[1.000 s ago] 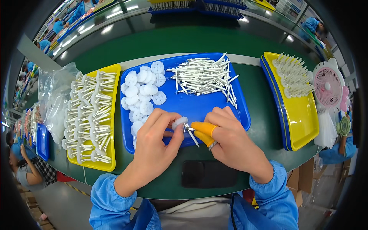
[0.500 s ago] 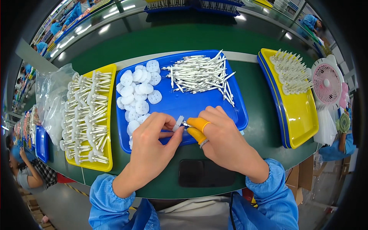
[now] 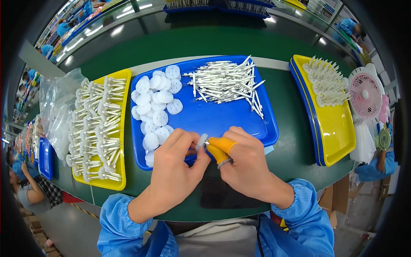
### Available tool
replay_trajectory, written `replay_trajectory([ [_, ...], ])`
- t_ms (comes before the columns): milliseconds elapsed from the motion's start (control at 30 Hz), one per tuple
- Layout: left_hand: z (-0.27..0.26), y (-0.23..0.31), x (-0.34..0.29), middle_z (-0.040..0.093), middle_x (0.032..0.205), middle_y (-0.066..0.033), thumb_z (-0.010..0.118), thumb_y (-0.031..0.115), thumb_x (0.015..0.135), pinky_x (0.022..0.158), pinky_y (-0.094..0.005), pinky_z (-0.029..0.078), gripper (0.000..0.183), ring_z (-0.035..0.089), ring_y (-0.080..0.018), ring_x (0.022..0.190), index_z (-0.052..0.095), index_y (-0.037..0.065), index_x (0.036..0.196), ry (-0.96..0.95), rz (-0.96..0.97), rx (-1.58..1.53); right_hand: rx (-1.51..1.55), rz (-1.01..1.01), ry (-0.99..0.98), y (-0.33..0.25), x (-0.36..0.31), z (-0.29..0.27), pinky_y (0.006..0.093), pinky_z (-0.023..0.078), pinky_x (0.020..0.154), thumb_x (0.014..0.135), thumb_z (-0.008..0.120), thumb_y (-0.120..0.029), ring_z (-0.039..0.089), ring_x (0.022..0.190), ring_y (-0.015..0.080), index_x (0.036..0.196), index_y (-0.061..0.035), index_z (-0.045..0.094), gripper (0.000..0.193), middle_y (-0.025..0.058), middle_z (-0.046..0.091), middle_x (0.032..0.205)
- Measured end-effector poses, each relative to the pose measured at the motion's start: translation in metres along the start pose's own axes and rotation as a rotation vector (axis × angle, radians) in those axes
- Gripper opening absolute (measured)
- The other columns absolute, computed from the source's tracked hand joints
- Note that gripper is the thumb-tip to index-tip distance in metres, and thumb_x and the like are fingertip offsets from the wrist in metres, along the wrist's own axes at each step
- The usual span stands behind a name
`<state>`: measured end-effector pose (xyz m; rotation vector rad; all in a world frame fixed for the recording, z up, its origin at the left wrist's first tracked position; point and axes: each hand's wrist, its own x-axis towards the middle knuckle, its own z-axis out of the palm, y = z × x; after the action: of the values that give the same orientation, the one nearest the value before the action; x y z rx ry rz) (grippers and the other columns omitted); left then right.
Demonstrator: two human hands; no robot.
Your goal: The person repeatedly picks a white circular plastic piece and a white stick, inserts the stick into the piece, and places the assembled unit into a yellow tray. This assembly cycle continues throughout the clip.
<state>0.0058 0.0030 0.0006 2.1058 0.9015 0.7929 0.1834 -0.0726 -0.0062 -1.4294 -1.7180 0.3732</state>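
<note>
Near the front edge of a blue tray [image 3: 209, 118], both my hands meet. Thumb and fingers of my left hand [image 3: 173, 169] pinch a translucent white plastic disc [image 3: 202, 141], held on edge. My right hand [image 3: 248, 167], with yellow finger cots on two fingers, grips a thin rod whose metallic tip [image 3: 207, 142] meets the disc; most of the rod is hidden by the fingers. Loose white discs [image 3: 159, 97] fill the tray's left side. Thin white rods [image 3: 222, 81] with metal ends lie heaped at its back right.
At left, a yellow tray [image 3: 122, 171] holds discs fitted with rods, beside a clear plastic bag [image 3: 58, 111]. Stacked trays [image 3: 336, 137] with more assemblies stand right, next to a pink fan [image 3: 365, 95]. A dark phone [image 3: 231, 198] lies before me. Other people work farther off.
Both hands have shifted slightly down, still together at the disc. My right fingers have closed in nearer to the disc, and less of the rod shows.
</note>
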Motion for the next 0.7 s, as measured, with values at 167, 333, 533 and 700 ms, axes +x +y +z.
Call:
replay_trajectory([
  [167,0.005,-0.005,0.000,0.067,0.099,-0.0157,0.075,-0.007,0.094,0.078,-0.0371,0.069,0.013,0.076,-0.0320,0.083,0.069,-0.005,0.105,0.028,-0.017,-0.033,-0.010,0.041,-0.022,0.004,0.006,0.003,0.0503,0.049,0.078,0.069,0.069,0.009,0.060,0.086,0.0382,0.093,0.0035,0.074,0.025,0.0157,0.063,0.090],
  [333,-0.003,-0.010,0.010,0.069,0.103,-0.0133,0.074,-0.008,0.096,0.079,-0.0351,0.071,0.011,0.077,-0.0234,0.095,0.072,-0.006,0.107,0.094,-0.031,-0.001,-0.342,0.074,0.079,0.044,0.040,-0.024,0.0501,0.051,0.088,0.075,0.073,0.007,0.062,0.099,0.0385,0.096,0.0047,0.078,0.021,0.0176,0.066,0.099],
  [533,-0.009,-0.006,0.010,0.072,0.105,-0.0117,0.075,-0.004,0.099,0.078,-0.0333,0.069,0.009,0.078,-0.0201,0.092,0.073,-0.005,0.108,0.016,-0.052,-0.079,-0.643,0.076,0.139,0.079,0.048,-0.027,0.0464,0.050,0.092,0.075,0.081,0.004,0.061,0.105,0.0362,0.094,0.0067,0.077,0.019,0.0173,0.067,0.108],
  [700,-0.010,-0.008,0.012,0.073,0.104,-0.0096,0.077,0.000,0.101,0.078,-0.0316,0.068,0.010,0.077,-0.0161,0.091,0.073,-0.004,0.109,-0.015,-0.093,-0.134,-0.676,0.028,0.050,0.077,0.043,-0.028,0.0451,0.049,0.092,0.075,0.080,0.004,0.061,0.106,0.0353,0.096,0.0060,0.077,0.021,0.0168,0.067,0.107],
])
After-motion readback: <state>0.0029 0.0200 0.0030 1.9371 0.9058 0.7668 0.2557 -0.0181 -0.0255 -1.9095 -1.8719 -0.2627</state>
